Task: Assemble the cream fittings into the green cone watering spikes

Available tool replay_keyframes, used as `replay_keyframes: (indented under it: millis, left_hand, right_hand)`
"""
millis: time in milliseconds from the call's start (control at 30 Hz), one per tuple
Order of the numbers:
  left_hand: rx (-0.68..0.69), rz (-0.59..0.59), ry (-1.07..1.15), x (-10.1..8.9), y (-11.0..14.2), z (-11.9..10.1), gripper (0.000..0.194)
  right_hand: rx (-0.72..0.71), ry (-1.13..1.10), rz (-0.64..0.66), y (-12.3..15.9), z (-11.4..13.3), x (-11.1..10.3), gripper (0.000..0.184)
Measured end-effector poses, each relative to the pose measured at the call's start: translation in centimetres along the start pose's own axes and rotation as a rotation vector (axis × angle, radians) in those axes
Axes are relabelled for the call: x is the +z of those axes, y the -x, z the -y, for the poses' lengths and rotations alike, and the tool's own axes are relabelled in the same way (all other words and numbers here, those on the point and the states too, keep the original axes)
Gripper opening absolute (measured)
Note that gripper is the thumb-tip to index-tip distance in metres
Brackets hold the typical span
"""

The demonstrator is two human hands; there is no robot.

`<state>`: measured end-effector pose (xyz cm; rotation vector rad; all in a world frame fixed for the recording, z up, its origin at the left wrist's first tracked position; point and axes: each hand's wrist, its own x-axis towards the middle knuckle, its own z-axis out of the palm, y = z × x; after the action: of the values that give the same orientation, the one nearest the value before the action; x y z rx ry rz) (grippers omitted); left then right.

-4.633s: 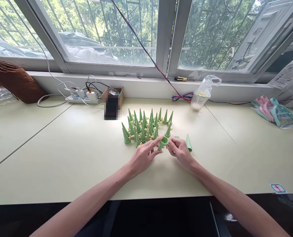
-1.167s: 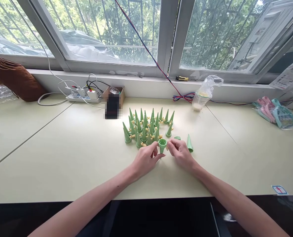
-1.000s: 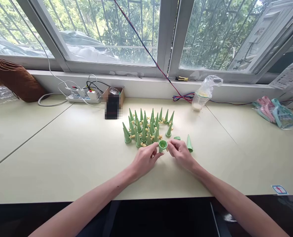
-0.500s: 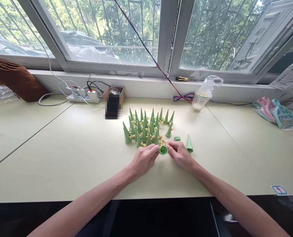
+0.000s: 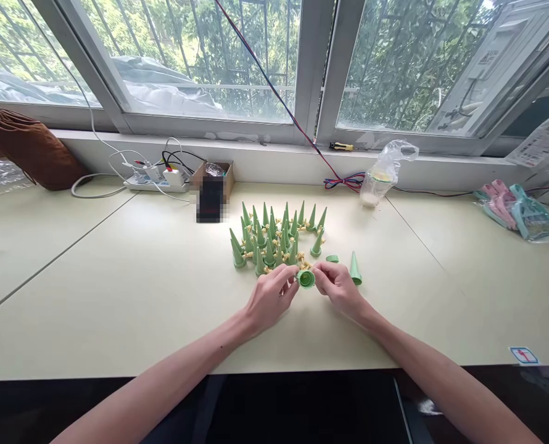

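Observation:
A green plastic watering spike [image 5: 306,279] is held between my hands, its round hollow end turned towards me. My left hand [image 5: 272,297] pinches it from the left, thumb and fingertips at its rim. From the right, my right hand [image 5: 342,290] grips it with closed fingertips, near a small tan valve piece [image 5: 304,265] at its far side. Just beyond stand several green spikes [image 5: 269,246] with tan valves, points upward. A green ring cap [image 5: 332,259] lies behind my right hand, and a single green cone [image 5: 355,269] stands to its right.
At the back are a power strip [image 5: 154,183] with cables, a small cardboard box [image 5: 228,179], bundled wires [image 5: 346,181] and a plastic bag [image 5: 379,176] with a cup. Pink and teal packaged items [image 5: 519,209] lie right. A brown bag [image 5: 38,148] sits far left.
My left fingers have loosened and shifted slightly on the spike, with more gap between them. The spike's open end has tilted a little. My right hand has hardly moved.

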<state>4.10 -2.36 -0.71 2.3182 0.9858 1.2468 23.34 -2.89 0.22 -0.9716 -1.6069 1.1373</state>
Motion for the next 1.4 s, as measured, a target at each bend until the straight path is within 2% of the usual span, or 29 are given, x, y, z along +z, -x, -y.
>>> replay_keyframes:
  millis: [167, 267, 367, 500, 600, 767, 933, 1167, 1400]
  left_hand:
    - [-0.185, -0.084, 0.17, -0.3, -0.6, -1.1, 0.011]
    - [-0.276, -0.013, 0.249, -0.7, -0.9, -1.1, 0.035]
    - [-0.341, 0.099, 0.383, -0.8, -1.0, -0.8, 0.058]
    - [-0.42, 0.17, 0.497, -0.8, -0.9, -0.5, 0.059]
    - [-0.437, 0.192, 0.545, -1.1, -1.0, -0.7, 0.054]
    - [-0.404, 0.234, 0.551, -1.6, -1.3, -0.9, 0.046]
    - [-0.326, 0.264, 0.427, -1.9, -1.4, -0.6, 0.039]
    - [-0.085, 0.185, 0.146, -1.6, -1.0, 0.3, 0.035]
    - [0.097, 0.187, -0.062, -1.2, -0.5, 0.8, 0.025]
  right_hand:
    - [-0.026, -0.052, -0.107, -0.1, -0.4, -0.3, 0.042]
    - [-0.06, -0.039, -0.153, 0.0, -0.5, -0.4, 0.04]
    - [-0.096, 0.052, -0.139, 0.0, -0.2, -0.3, 0.042]
    - [-0.143, 0.198, -0.07, 0.0, 0.3, 0.0, 0.042]
    - [-0.147, 0.224, -0.051, 0.1, 0.5, 0.0, 0.04]
    - [-0.147, 0.224, -0.043, 0.2, 0.4, 0.0, 0.033]
    - [-0.126, 0.237, -0.023, 0.2, 0.2, -0.1, 0.033]
    - [-0.114, 0.281, 0.007, 0.0, -0.2, -0.2, 0.036]
    - [-0.098, 0.313, 0.001, -0.2, -0.4, -0.2, 0.036]
